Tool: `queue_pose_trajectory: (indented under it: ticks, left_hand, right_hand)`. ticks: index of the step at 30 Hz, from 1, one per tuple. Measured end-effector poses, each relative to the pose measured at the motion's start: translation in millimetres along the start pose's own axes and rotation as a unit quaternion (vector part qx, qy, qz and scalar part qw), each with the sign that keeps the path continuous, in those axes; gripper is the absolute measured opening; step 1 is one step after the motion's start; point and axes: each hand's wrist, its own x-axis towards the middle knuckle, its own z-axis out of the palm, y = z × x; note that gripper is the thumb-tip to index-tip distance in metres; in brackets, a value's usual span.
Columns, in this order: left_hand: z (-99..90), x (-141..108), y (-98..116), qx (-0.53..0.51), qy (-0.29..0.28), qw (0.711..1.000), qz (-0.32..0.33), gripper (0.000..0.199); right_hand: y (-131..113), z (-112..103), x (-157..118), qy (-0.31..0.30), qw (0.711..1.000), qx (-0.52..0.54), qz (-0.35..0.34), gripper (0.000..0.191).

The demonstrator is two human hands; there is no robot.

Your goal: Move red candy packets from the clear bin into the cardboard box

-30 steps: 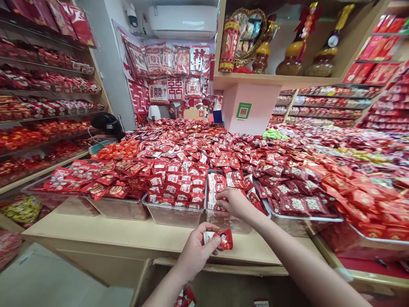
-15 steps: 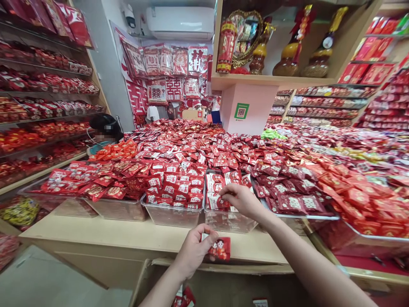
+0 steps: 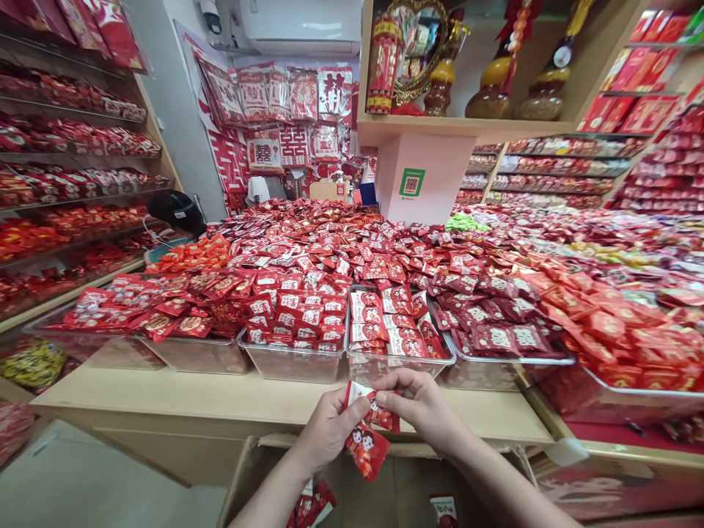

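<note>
Over the front edge of the counter, my left hand (image 3: 333, 429) is closed on a small red packet (image 3: 367, 449) printed with cartoon figures. My right hand (image 3: 421, 407) pinches a second red-and-white packet (image 3: 385, 414) right beside it, and both hands meet at these packets. Just beyond them stands a clear plastic bin (image 3: 396, 364) with rows of like red-and-white packets (image 3: 404, 341). Below my hands is an open cardboard box (image 3: 404, 488); a few packets (image 3: 312, 506) lie in it at the left, and one packet (image 3: 443, 507) at the right.
More clear bins (image 3: 297, 363) of red packets line the counter (image 3: 181, 396), with dark maroon packets (image 3: 500, 337) and orange-red packets (image 3: 638, 345) to the right. A person (image 3: 176, 216) is low at the left by the shelves. A wooden cabinet (image 3: 473, 126) overhangs the back.
My right hand has come back from the bin to my left hand, bringing a packet. The packet in my left hand now tilts downward. The view has shifted slightly.
</note>
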Motion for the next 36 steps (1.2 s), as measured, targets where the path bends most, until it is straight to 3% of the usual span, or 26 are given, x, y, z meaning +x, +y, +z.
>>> queue_pose_trajectory:
  ticks: [3, 6, 11, 14, 19, 21, 24, 27, 30, 33, 36]
  left_hand:
    - [-1.4, 0, -1, -0.022, 0.001, 1.0, -0.006, 0.023]
    - [-0.3, 1, -1, -0.02, 0.008, 1.0, -0.019, 0.029]
    - [2.0, 3, 0, -0.014, 0.03, 0.999, -0.027, 0.03]
    - [1.6, 3, -1, -0.037, 0.039, 0.997, -0.057, 0.03]
    - [-0.3, 4, -4, -0.056, 0.078, 0.99, -0.1, 0.031]
    - [-0.4, 4, -4, -0.059, 0.085, 0.989, -0.106, 0.032]
    - [0.6, 3, -3, -0.07, 0.058, 0.992, -0.087, 0.032]
    - [0.8, 3, -4, -0.058, 0.057, 0.995, -0.056, 0.032]
    - [-1.4, 4, -7, -0.018, 0.094, 0.995, -0.036, 0.033]
    - [-3.4, 5, -9, 0.012, 0.097, 0.995, -0.031, 0.028]
    - [-3.2, 4, -8, 0.028, 0.077, 0.996, -0.033, 0.025]
  right_hand:
    - [-20, -14, 10, 0.004, 0.994, -0.105, -0.044, 0.019]
    - [-35, -31, 28, 0.063, 0.951, -0.287, -0.1, 0.018]
    - [-31, -37, 56, 0.003, 0.887, -0.456, -0.074, 0.02]
    - [-26, -35, 65, -0.011, 0.867, -0.494, -0.062, 0.022]
    - [-33, -33, 59, -0.004, 0.878, -0.47, -0.088, 0.024]
    - [-35, -28, 46, 0.018, 0.907, -0.41, -0.099, 0.024]
    - [-31, -16, 22, -0.013, 0.95, -0.302, -0.074, 0.023]
    - [-25, -10, 10, -0.033, 0.97, -0.238, -0.029, 0.023]
    - [-29, -20, 22, 0.006, 0.978, -0.206, -0.025, 0.027]
    - [-39, -36, 49, 0.068, 0.961, -0.264, -0.044, 0.026]
    - [-41, -42, 75, 0.056, 0.942, -0.331, -0.003, 0.019]
